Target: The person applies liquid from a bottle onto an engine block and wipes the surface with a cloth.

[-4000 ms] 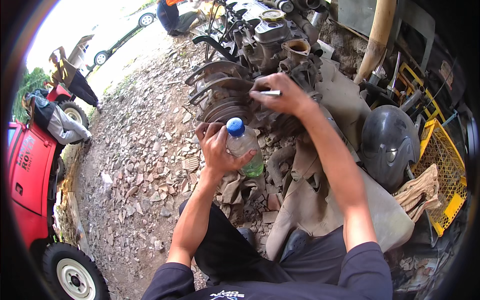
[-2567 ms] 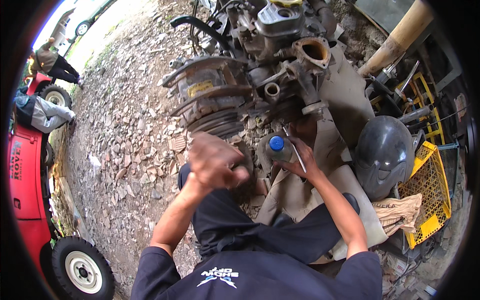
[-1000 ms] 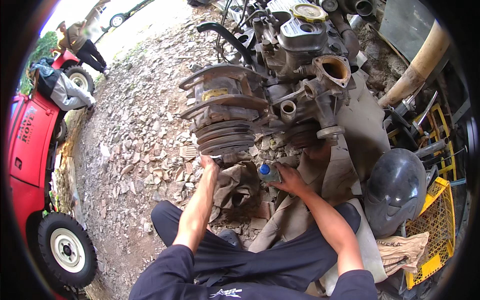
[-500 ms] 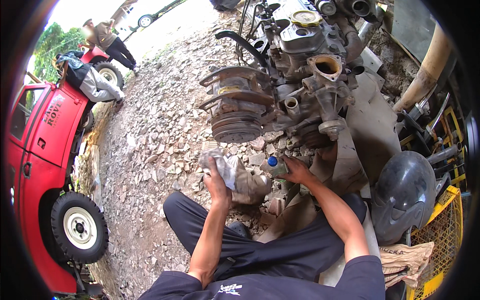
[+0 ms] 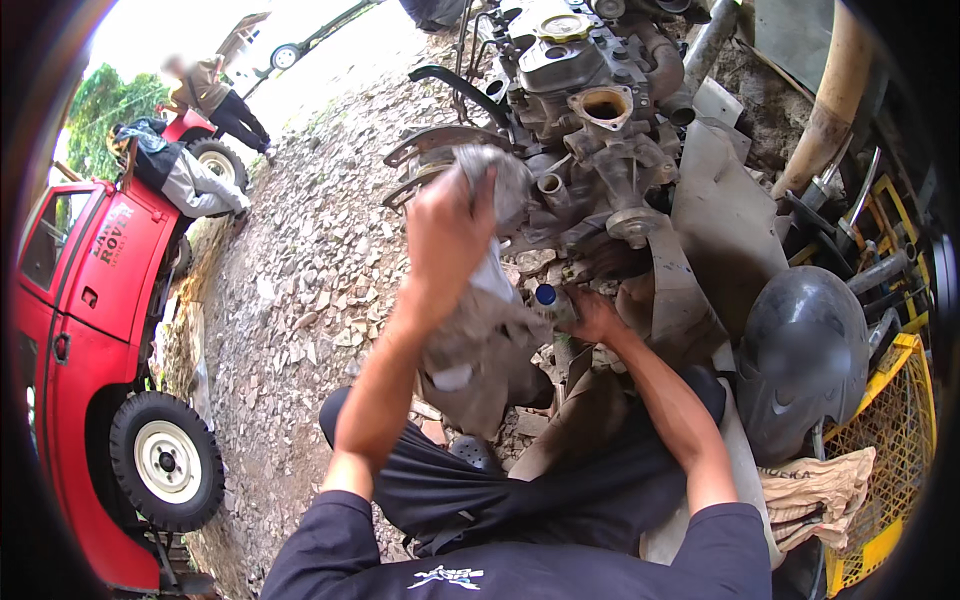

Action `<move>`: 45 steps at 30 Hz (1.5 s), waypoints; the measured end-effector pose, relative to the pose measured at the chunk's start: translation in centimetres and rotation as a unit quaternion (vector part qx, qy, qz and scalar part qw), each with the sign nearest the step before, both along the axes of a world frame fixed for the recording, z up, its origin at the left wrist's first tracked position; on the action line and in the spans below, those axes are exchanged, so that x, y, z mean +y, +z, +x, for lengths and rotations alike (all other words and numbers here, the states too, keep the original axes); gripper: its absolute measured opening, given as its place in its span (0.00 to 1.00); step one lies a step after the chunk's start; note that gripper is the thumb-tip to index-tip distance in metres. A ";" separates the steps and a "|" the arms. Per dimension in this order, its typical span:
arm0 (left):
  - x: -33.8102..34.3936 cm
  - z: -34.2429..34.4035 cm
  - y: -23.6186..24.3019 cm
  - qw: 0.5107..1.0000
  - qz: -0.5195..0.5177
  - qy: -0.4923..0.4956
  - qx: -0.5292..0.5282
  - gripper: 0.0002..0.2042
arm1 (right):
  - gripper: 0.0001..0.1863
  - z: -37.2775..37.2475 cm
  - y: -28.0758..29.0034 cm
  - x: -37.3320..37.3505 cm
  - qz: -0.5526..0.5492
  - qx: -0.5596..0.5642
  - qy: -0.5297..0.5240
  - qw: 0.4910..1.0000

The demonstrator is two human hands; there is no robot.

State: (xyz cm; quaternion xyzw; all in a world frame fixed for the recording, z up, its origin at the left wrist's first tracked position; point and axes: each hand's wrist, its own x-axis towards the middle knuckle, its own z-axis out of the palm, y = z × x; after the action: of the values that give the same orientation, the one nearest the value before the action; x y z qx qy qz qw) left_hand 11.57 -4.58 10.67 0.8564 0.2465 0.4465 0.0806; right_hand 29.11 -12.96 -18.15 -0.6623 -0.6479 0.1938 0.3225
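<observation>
My left hand point(image 5: 448, 240) is closed on a dirty whitish-grey rag point(image 5: 478, 350), raised in front of the engine's pulley side. Part of the cloth bunches above my fingers and the rest hangs below toward my knees. Lower and to the right, my right hand point(image 5: 598, 317) is wrapped round a small clear bottle point(image 5: 560, 309) with a blue cap, which points left toward the hanging cloth. Beyond both hands stands a greasy engine point(image 5: 570, 150) with a round flange, an open triangular port and a yellowish filler cap. My left hand and the rag hide its pulley.
Broken stones point(image 5: 300, 290) cover the ground. A black helmet point(image 5: 805, 340) lies at the right, near a yellow metal mesh frame point(image 5: 885, 440) and a brown sack point(image 5: 815, 490). At the left stands a red vehicle point(image 5: 100, 290); two people point(image 5: 220, 95) are by its far end.
My left hand has lifted the rag up and forward toward the engine, and the cloth now hangs unfolded. My right hand keeps hold of the bottle. The view has shifted slightly.
</observation>
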 end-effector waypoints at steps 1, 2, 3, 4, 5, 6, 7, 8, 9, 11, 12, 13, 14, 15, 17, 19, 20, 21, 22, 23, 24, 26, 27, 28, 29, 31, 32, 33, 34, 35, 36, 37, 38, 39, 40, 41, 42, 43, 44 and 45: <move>1.3 0.1 1.1 0.998 -0.054 0.011 0.039 0.07 | 0.41 0.0 0.5 -0.4 -0.008 0.002 -0.013 1.000; 2.8 -0.1 1.7 0.995 -0.015 -0.035 0.087 0.08 | 0.41 -0.1 1.2 -0.5 -0.013 0.006 -0.025 1.000; 4.3 -0.7 2.4 0.987 0.027 -0.077 0.138 0.10 | 0.42 -0.5 2.3 -0.3 -0.006 0.008 -0.024 1.000; 5.4 -0.9 2.2 0.973 0.063 -0.122 0.186 0.12 | 0.42 -0.5 3.0 -0.5 -0.006 0.008 -0.025 1.000; 6.3 -1.0 1.5 0.963 0.124 -0.079 0.225 0.14 | 0.42 -0.6 3.3 -0.6 -0.005 0.008 -0.026 1.000; 7.3 -0.7 0.4 0.947 0.186 -0.039 0.258 0.15 | 0.42 -0.3 3.3 -0.8 -0.015 0.001 -0.032 0.999; 7.8 -0.4 -0.1 0.924 0.250 0.003 0.291 0.17 | 0.43 0.3 3.1 -0.7 -0.021 -0.004 -0.038 0.999; 8.0 0.0 -0.8 0.913 0.235 0.050 0.330 0.24 | 0.43 0.7 2.9 -0.6 -0.028 -0.009 -0.043 0.999; 7.9 0.4 -0.9 0.916 0.235 0.067 0.317 0.27 | 0.44 0.8 2.9 -0.6 -0.040 -0.019 -0.049 0.998; 7.7 0.9 -0.9 0.921 0.235 0.103 0.293 0.32 | 0.45 0.7 2.7 -0.6 -0.064 -0.037 -0.058 0.996; 7.9 1.2 -0.7 0.907 0.240 0.113 0.326 0.37 | 0.45 0.6 2.5 -0.6 -0.063 -0.038 -0.054 0.996; 8.1 1.6 -0.6 0.906 0.229 0.120 0.336 0.39 | 0.46 0.4 2.2 -0.4 -0.062 -0.038 -0.049 0.996; 8.3 2.3 -0.5 0.903 0.219 0.127 0.346 0.40 | 0.46 0.2 2.0 -0.2 -0.061 -0.039 -0.044 0.996; 8.4 2.7 -0.5 0.901 0.207 0.138 0.356 0.42 | 0.46 -0.1 1.9 -0.1 -0.066 -0.038 -0.042 0.996; 8.2 2.9 -0.5 0.885 0.210 0.148 0.388 0.47 | 0.46 -0.7 1.9 -0.1 -0.076 -0.037 -0.037 0.996; 8.3 2.7 -1.0 0.884 0.253 0.143 0.367 0.49 | 0.46 -0.5 1.2 0.1 -0.069 -0.026 -0.022 0.997; 8.7 2.4 -0.8 0.892 0.200 0.139 0.380 0.48 | 0.46 -0.3 0.8 0.2 -0.065 -0.020 -0.014 0.998; 8.7 2.2 -0.4 0.893 0.181 0.150 0.383 0.48 | 0.47 0.1 0.5 0.1 -0.070 -0.020 -0.022 0.997; 8.6 1.7 0.2 0.893 0.164 0.161 0.386 0.48 | 0.47 0.4 0.2 0.2 -0.074 -0.018 -0.029 0.997; 8.7 1.3 0.9 0.893 0.146 0.172 0.390 0.48 | 0.47 0.8 0.0 0.3 -0.077 -0.016 -0.037 0.996; 9.0 0.4 1.8 0.877 0.147 0.186 0.417 0.49 | 0.47 0.7 -0.3 0.4 -0.076 -0.027 -0.043 0.996; 9.4 -0.9 2.4 0.885 0.133 0.194 0.402 0.51 | 0.47 0.9 -1.0 0.6 -0.075 -0.050 -0.061 0.994; 8.8 -1.5 3.1 0.891 0.114 0.186 0.397 0.51 | 0.47 0.9 -0.9 0.7 -0.074 -0.034 -0.048 0.996; 9.1 -2.0 3.0 0.898 0.124 0.174 0.384 0.52 | 0.47 0.9 -0.8 0.8 -0.073 -0.017 -0.035 0.997; 9.3 -1.9 2.8 0.894 0.148 0.160 0.391 0.51 | 0.47 0.9 -0.7 0.7 -0.072 -0.001 -0.024 0.997; 9.6 -1.0 2.5 0.886 0.198 0.127 0.400 0.50 | 0.47 1.2 -1.6 0.5 -0.057 -0.017 -0.039 0.997; 9.5 0.3 1.9 0.871 0.179 0.154 0.431 0.48 | 0.47 1.4 -2.1 0.4 -0.050 -0.025 -0.048 0.997; 9.3 0.9 1.4 0.878 0.152 0.126 0.437 0.49 | 0.47 0.9 -2.1 0.5 -0.053 -0.018 -0.036 0.998; 9.4 1.8 0.3 0.843 0.206 0.155 0.473 0.47 | 0.47 0.8 -1.9 0.6 -0.055 -0.015 -0.028 0.998; 9.5 2.6 -0.7 0.803 0.258 0.184 0.505 0.45 | 0.47 0.6 -1.6 0.7 -0.057 -0.011 -0.021 0.998; 9.0 3.8 -1.2 0.809 0.277 0.160 0.493 0.38 | 0.47 1.0 -2.1 0.7 -0.048 -0.038 -0.033 0.998; 8.9 4.4 -1.1 0.824 0.259 0.152 0.480 0.40 | 0.47 1.2 -2.5 0.7 -0.039 -0.064 -0.046 0.996; 8.8 4.9 -1.0 0.839 0.240 0.144 0.467 0.42 | 0.47 1.6 -2.9 0.5 -0.029 -0.090 -0.057 0.994; 8.7 4.3 -1.3 0.848 0.216 0.140 0.464 0.45 | 0.47 1.1 -3.0 0.4 -0.035 -0.071 -0.047 0.996; 9.2 3.9 -1.5 0.822 0.300 0.154 0.458 0.44 | 0.46 1.3 -2.2 0.8 -0.034 -0.055 -0.039 0.997; 9.4 3.6 -2.0 0.822 0.288 0.163 0.464 0.44 | 0.46 1.1 -1.6 0.9 -0.034 -0.039 -0.031 0.998; 9.1 3.9 -1.9 0.824 0.276 0.168 0.466 0.44 | 0.46 1.3 -1.6 0.7 -0.030 -0.034 -0.031 0.998; 8.7 4.2 -1.8 0.826 0.264 0.174 0.467 0.44 | 0.45 1.4 -1.6 0.5 -0.027 -0.029 -0.031 0.999; 8.3 4.5 -1.8 0.836 0.241 0.170 0.463 0.43 | 0.45 1.5 -1.7 0.3 -0.023 -0.024 -0.031 0.999; 8.0 4.4 -1.9 0.851 0.216 0.171 0.447 0.43 | 0.44 1.3 -1.5 0.2 -0.022 -0.024 -0.030 0.999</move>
State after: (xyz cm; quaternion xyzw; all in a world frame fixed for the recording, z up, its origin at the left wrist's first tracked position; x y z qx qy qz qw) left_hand 15.95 3.39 8.73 0.9038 0.2957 0.0640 -0.3026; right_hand 30.40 -12.80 -19.65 -0.6930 -0.6306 0.1828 0.2978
